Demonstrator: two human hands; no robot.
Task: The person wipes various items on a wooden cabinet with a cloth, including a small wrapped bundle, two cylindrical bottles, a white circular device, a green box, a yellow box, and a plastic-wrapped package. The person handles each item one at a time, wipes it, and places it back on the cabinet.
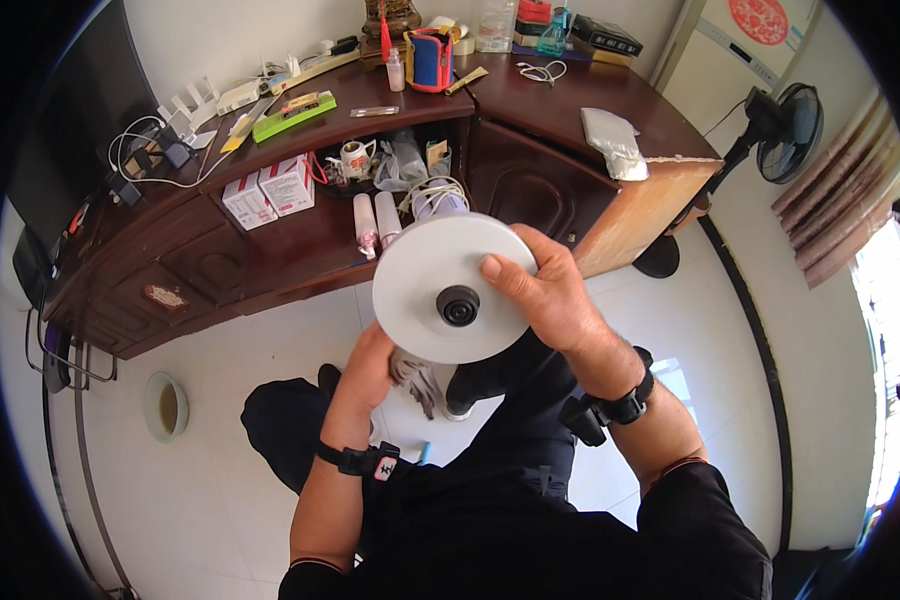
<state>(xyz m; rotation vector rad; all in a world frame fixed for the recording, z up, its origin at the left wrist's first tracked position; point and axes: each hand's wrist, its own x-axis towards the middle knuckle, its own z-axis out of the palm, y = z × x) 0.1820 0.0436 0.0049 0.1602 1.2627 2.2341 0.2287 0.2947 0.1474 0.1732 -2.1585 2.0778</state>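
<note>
A round white disc-shaped base with a black round socket at its middle is held up in front of me, its flat face toward the camera. My right hand grips its right rim, thumb lying on the face. My left hand sits under its lower left edge and holds a grey cloth against the underside.
A dark wooden corner desk stands ahead, with white boxes, a teapot, tubes, cables, a green box and a silver bag. A black standing fan is at right. A round pale dish lies on the white tiled floor.
</note>
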